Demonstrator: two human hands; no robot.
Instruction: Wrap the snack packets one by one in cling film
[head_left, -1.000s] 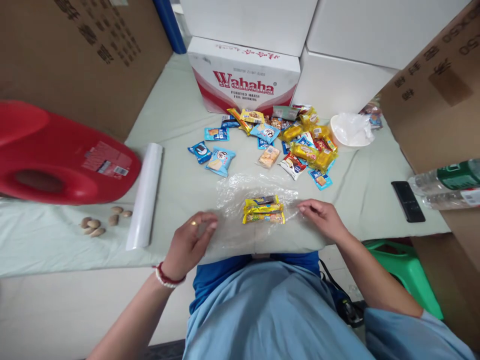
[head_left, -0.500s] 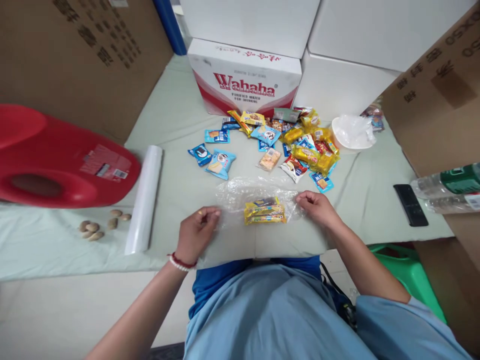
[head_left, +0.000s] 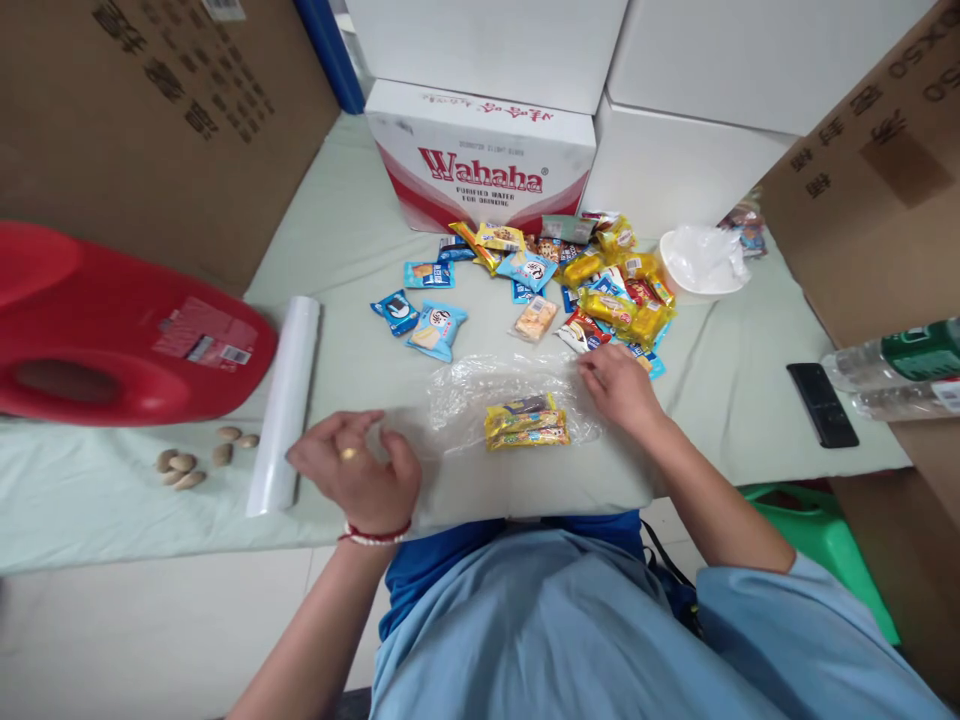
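In the head view, read the clock from the yellow-wrapped snack bars (head_left: 527, 432), with twelve pointing away from you; they lie side by side, long sides roughly level, on a crumpled sheet of clear plastic film (head_left: 465, 385) in front of you. Your left hand (head_left: 364, 470), wearing a gold ring, is between eight and nine o'clock, its fingers spread and the thumb well apart, holding nothing. Your right hand (head_left: 621, 392) is between two and three, fingers bent, with thumb and forefinger close together at the film's edge; you cannot tell whether they pinch it. At twelve lies a clear-wrapped cracker packet (head_left: 535, 318), with a heap of mixed snack packets (head_left: 615, 305) at one, in front of the Wahaha carton (head_left: 480, 165). A light-blue snack packet (head_left: 437, 331) sits between ten and eleven. A white bowl (head_left: 686, 290) holding a clear bag is between one and two. At nine lies a white plastic roll (head_left: 283, 405), with the red jug (head_left: 127, 380) beyond it. The black phone (head_left: 822, 405) lies at three, just beside two clear bottles (head_left: 855, 370).
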